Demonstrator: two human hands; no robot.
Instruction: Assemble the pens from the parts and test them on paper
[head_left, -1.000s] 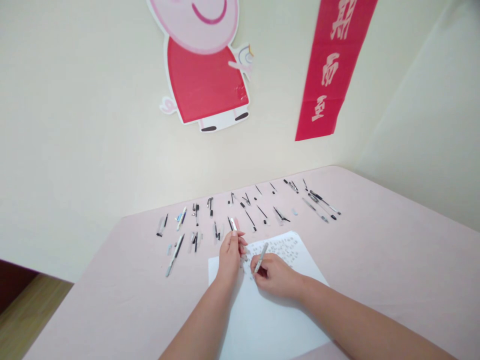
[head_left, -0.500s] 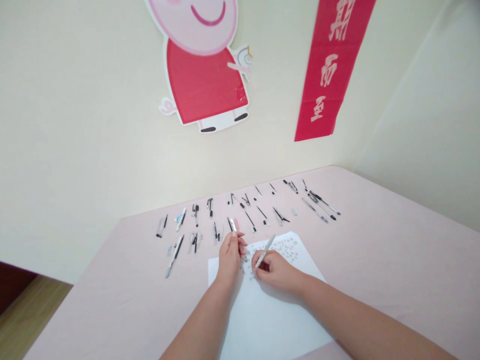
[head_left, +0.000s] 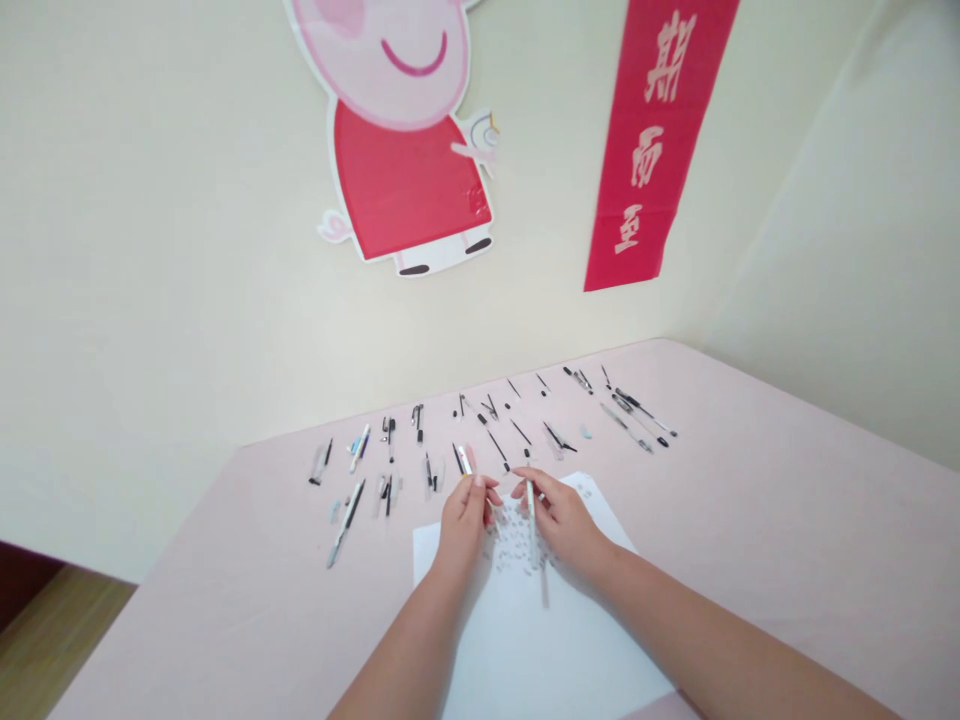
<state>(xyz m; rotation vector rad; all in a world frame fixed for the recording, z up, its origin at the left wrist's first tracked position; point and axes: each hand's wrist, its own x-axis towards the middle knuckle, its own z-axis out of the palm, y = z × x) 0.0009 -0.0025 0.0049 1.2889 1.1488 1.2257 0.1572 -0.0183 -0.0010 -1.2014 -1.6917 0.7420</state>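
My right hand (head_left: 568,520) grips a slim pale pen (head_left: 532,530) between thumb and fingers. The pen hangs steeply over the upper part of a white paper sheet (head_left: 551,655), and a faint shadow falls beside its lower end. Several small dark marks (head_left: 514,540), like handwriting, cover the sheet between my hands. To the left, my left hand (head_left: 463,515) is over the upper left of the paper, its fingers curled inward. What those fingers hold, if anything, is hidden.
Beyond my hands, pens and pen parts lie in rows on the pink table (head_left: 247,600). A white-and-black pen (head_left: 346,523) is at left, clear pens (head_left: 628,427) at right. On the wall are a cartoon pig cutout (head_left: 409,185) and a red banner (head_left: 649,140).
My right hand has turned the pen from a rightward slant to a steep, tip-down hang and come closer to my left hand. The left stays nearly in place. The view has shifted slightly.
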